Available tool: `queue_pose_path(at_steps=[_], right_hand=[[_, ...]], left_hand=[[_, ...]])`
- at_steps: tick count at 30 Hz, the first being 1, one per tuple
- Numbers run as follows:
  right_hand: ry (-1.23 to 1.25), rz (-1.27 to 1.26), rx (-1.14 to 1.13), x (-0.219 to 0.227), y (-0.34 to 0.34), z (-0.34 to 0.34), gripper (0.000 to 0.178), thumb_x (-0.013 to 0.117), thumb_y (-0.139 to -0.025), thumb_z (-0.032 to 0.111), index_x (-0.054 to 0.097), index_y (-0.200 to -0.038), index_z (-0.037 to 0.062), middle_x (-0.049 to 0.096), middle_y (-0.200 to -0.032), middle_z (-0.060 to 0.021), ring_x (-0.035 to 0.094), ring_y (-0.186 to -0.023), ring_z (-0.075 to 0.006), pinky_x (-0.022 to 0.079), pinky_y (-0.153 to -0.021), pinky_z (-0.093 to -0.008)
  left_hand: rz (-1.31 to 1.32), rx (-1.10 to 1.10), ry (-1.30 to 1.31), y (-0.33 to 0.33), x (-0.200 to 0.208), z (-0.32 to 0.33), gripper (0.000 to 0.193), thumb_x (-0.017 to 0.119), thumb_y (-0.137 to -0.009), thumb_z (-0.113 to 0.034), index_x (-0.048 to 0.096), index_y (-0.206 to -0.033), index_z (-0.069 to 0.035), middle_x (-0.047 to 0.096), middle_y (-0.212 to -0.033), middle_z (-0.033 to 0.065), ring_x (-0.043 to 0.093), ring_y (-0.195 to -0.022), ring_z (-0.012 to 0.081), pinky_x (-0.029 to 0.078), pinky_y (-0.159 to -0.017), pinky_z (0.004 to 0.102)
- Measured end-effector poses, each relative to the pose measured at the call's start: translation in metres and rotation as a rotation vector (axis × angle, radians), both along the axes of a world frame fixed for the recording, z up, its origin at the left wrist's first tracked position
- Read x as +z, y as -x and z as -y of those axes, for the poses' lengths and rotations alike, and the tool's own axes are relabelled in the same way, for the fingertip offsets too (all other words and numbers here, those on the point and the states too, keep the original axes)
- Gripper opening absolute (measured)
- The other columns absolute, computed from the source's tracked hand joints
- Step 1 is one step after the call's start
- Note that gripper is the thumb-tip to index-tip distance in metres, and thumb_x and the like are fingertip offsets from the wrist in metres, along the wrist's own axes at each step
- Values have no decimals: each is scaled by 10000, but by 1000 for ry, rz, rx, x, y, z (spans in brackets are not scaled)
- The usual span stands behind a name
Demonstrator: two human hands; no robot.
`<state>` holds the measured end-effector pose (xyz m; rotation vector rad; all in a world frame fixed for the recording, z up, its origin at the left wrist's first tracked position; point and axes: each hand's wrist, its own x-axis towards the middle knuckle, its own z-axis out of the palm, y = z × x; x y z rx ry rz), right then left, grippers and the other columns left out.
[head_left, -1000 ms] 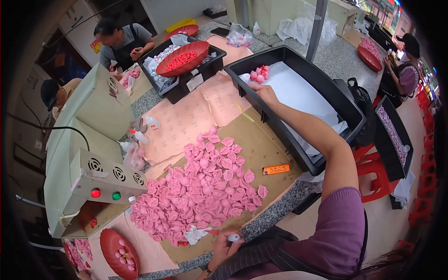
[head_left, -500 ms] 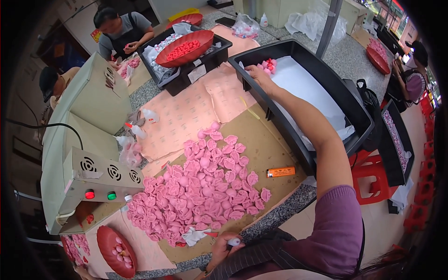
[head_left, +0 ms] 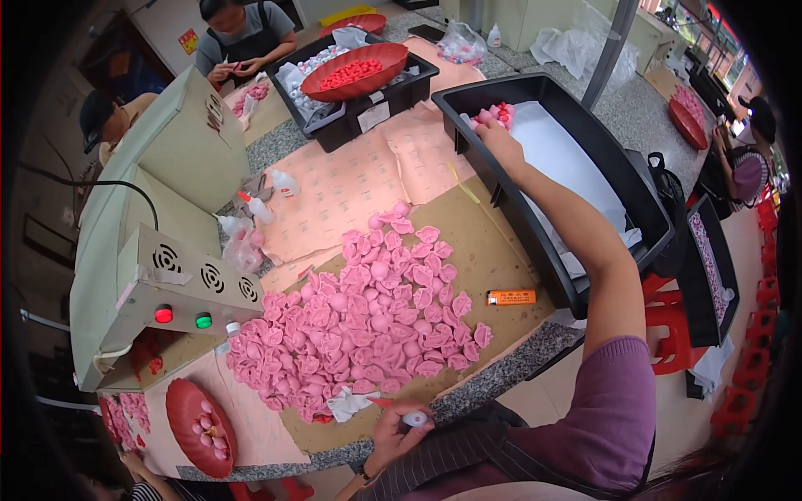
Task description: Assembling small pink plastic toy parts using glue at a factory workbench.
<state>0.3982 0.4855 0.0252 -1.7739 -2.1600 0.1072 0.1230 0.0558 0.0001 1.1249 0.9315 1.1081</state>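
My left hand (head_left: 401, 426) is closed around a small white squeeze bottle (head_left: 414, 418) with a red tip, at the table's front edge. My right hand (head_left: 503, 144) reaches into a long black tray (head_left: 576, 292), its fingers curled down at a small cluster of pink and red pieces (head_left: 505, 112) in the far left corner. Whatever those fingertips hold is hidden. White paper (head_left: 568, 154) lines the tray. A wide heap of pink petal-shaped pieces (head_left: 368, 317), with round pink balls among them, lies on the brown board. A crumpled white cloth (head_left: 347, 405) lies beside the heap.
An orange lighter (head_left: 511, 297) lies near the tray. At left stand a machine (head_left: 159, 292) with red and green buttons and a red dish (head_left: 188, 409) of pink balls. Another black tray (head_left: 368, 125) bears a red dish (head_left: 355, 78). Co-workers sit around.
My right hand has moved from the tray's left rim farther in, over the cluster of pieces. My left hand keeps the bottle. The view has shifted slightly.
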Motion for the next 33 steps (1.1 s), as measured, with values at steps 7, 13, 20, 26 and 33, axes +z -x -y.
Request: queue_pose_path(at_steps=[7, 13, 20, 26, 33], right_hand=[[-3, -458, 340, -25, -16, 14, 339, 403, -928, 235, 497, -1159, 5, 525, -1112, -160, 482, -1080, -270, 353, -953, -310], [328, -775, 317, -64, -63, -11, 481, 304, -978, 325, 364, -1350, 25, 436, -1315, -127, 403, -1198, -225, 308, -1013, -313], [159, -406, 332, -63, -96, -39, 521, 229, -995, 351, 369, -1321, -31, 445, -1301, -184, 411, -1198, -280, 289, -1035, -359], [377, -680, 195, -49, -87, -11, 450, 263, -997, 296, 380, -1321, 8, 463, -1267, -159, 446, -1139, -269, 350, -993, -360], [636, -990, 35, -35, -60, 41, 379, 303, -998, 231, 392, -1321, 54, 484, -1226, -129, 488, -1068, -256, 423, -942, -361]], left_hand=[[-372, 629, -343, 62, 36, 5, 246, 634, -792, -36, 477, -978, -3, 541, -947, 133, 570, -778, 196, 476, -680, 307], [-437, 990, -143, 154, 52, -13, 280, 643, -738, 50, 504, -970, -21, 536, -936, 49, 549, -845, 124, 451, -729, 246], [-844, 1043, -33, 204, 54, -6, 268, 685, -741, -62, 563, -971, 0, 622, -838, 90, 585, -763, 162, 464, -690, 281], [-997, 1122, 107, 223, 26, 24, 268, 653, -740, -69, 545, -969, 19, 602, -828, 183, 599, -768, 312, 462, -687, 368], [-981, 1192, 139, 227, 16, 18, 287, 680, -727, -93, 525, -939, 24, 561, -794, 167, 569, -740, 310, 448, -671, 364]])
